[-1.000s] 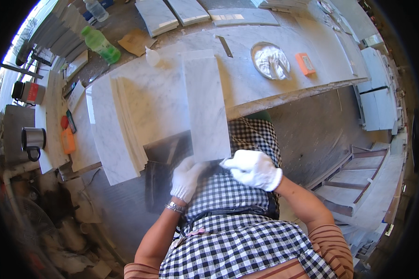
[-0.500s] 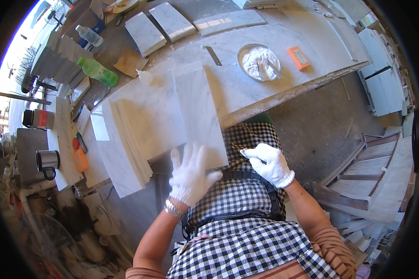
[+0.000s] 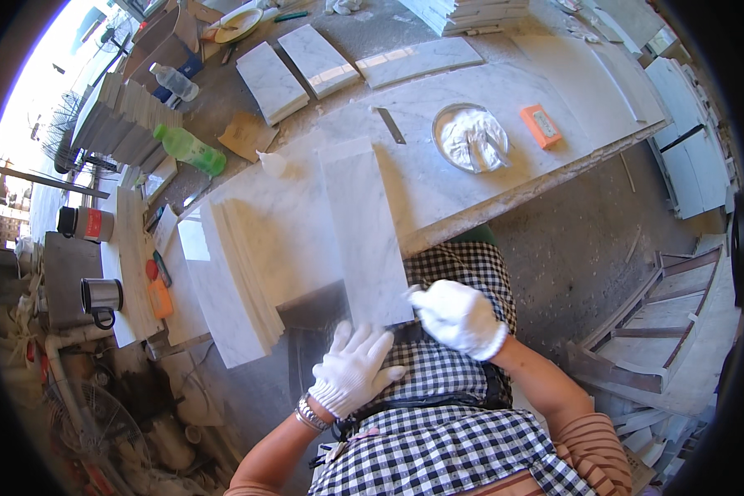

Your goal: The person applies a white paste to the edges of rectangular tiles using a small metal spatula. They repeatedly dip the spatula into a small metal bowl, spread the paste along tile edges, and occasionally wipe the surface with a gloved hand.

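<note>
A long pale marble slab (image 3: pixel 364 240) lies on the worktop, its near end sticking out over the front edge toward me. My left hand (image 3: pixel 354 372), in a white knit glove, is open with its fingers spread and the fingertips beside that near end; whether they touch it I cannot tell. My right hand (image 3: pixel 459 321), gloved too, is closed at the slab's right near corner. Its fingers are pinched, and what they hold, if anything, is too small to make out. To the left, a stack of marble strips (image 3: pixel 240 281) rests on the worktop.
Farther back are a round pan of white paste (image 3: pixel 471 136), an orange box (image 3: pixel 541 126), a flat metal strip (image 3: pixel 391 126) and several marble tiles (image 3: pixel 318 59). Leftward stand a green bottle (image 3: pixel 188 150) and a steel mug (image 3: pixel 102 299). A wooden frame (image 3: pixel 657 318) leans at right.
My left hand has drawn back toward my body from the slab's near end. My right hand has shifted left to the slab's corner. The whole view has tilted slightly.
</note>
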Available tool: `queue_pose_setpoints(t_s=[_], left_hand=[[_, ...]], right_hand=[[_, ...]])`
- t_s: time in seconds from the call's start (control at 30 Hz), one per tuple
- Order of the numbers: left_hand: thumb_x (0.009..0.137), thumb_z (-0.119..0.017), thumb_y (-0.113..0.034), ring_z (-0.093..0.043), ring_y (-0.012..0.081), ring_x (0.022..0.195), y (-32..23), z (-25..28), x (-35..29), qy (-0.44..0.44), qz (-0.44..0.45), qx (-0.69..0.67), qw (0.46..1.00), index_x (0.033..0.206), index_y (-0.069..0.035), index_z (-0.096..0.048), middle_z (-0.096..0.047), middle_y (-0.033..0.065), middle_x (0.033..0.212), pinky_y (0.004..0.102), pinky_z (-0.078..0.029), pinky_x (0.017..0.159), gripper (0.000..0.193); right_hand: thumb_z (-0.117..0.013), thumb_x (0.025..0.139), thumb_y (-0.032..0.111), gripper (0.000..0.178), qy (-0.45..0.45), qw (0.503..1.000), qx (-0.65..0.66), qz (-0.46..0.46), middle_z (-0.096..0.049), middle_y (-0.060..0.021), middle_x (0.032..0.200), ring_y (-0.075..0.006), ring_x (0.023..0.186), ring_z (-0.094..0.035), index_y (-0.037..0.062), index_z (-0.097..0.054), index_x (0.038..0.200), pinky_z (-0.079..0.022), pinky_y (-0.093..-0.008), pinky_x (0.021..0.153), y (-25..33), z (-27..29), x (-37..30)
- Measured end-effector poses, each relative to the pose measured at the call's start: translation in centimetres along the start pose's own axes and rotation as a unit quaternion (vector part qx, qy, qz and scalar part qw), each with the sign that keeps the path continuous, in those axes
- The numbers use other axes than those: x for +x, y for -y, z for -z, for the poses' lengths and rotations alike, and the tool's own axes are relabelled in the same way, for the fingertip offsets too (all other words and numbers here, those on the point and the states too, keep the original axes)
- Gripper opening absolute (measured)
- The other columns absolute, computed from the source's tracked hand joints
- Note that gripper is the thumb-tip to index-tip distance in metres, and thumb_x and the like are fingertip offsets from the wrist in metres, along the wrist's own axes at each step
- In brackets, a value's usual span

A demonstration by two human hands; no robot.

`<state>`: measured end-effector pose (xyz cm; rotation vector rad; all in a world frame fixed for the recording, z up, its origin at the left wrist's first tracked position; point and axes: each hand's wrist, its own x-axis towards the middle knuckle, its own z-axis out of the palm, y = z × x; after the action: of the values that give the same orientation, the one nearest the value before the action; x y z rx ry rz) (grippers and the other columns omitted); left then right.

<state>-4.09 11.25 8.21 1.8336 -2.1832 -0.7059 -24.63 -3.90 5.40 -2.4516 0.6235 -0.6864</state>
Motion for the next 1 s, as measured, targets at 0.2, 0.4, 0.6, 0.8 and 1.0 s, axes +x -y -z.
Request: queue_pose_setpoints(t_s=[0.2,0.4,0.6,0.8,1.0], left_hand=[[0.097,-0.069,-0.041,-0.065,0.0363,0.111,0.3,-1.0,-2.0,0.019,0.112,-0.099,0.989,0.127,-0.009,-0.069,-0.074,0.0112,0.119,0.0453,-0.058,0.092,0.044],[0.1,-0.068,-0.036,-0.068,0.0416,0.115,0.8,-3.6,-2.9,-0.086,0.193,-0.16,0.964,0.133,-0.007,-0.066,-0.07,0.0174,0.13,0.0473,-0.055,0.099,0.044],[0.1,-0.068,-0.033,-0.072,0.037,0.112,1.2,-3.7,-2.7,-0.057,0.279,-0.282,0.916,0.13,-0.008,-0.069,-0.073,0.0171,0.126,0.0413,-0.057,0.096,0.039],[0.101,-0.066,-0.035,-0.072,0.0367,0.108,2.2,-3.5,-2.6,-0.061,0.27,-0.268,0.923,0.129,-0.011,-0.07,-0.074,0.0172,0.12,0.0416,-0.057,0.093,0.037],[0.101,-0.065,-0.035,-0.073,0.0354,0.107,1.9,-3.7,-2.6,-0.055,0.291,-0.27,0.916,0.131,-0.011,-0.069,-0.074,0.0163,0.12,0.0412,-0.057,0.093,0.039]], right_hand=[[-0.064,0.089,0.018,0.014,0.115,0.974,-0.172,0.088,-0.069,-0.0084,0.085,-0.0253,0.072,-0.069,0.0096,-0.069,0.099,-0.056,-0.0405,0.059,-2.2,-5.1,9.3],[-0.06,0.088,0.013,0.009,0.108,0.948,-0.298,0.04,-0.065,-0.0084,0.081,-0.0253,0.073,-0.068,0.0105,-0.067,0.093,-0.056,-0.0424,0.057,-6.2,-6.2,14.6],[-0.069,0.085,0.021,0.025,0.329,0.939,-0.04,0.092,-0.069,-0.0108,0.082,-0.0255,0.07,-0.07,0.0051,-0.071,0.104,-0.058,-0.0386,0.059,2.9,-4.6,3.0],[-0.071,0.087,0.014,0.029,0.178,0.981,-0.001,0.08,-0.066,-0.0059,0.078,-0.0233,0.066,-0.067,0.0103,-0.074,0.115,-0.057,-0.0367,0.057,0.9,-1.5,2.3],[-0.069,0.086,0.012,0.026,0.16,0.968,-0.193,0.018,-0.062,-0.0074,0.08,-0.0245,0.071,-0.065,0.0128,-0.071,0.113,-0.055,-0.04,0.061,-4.3,-1.8,8.5]])
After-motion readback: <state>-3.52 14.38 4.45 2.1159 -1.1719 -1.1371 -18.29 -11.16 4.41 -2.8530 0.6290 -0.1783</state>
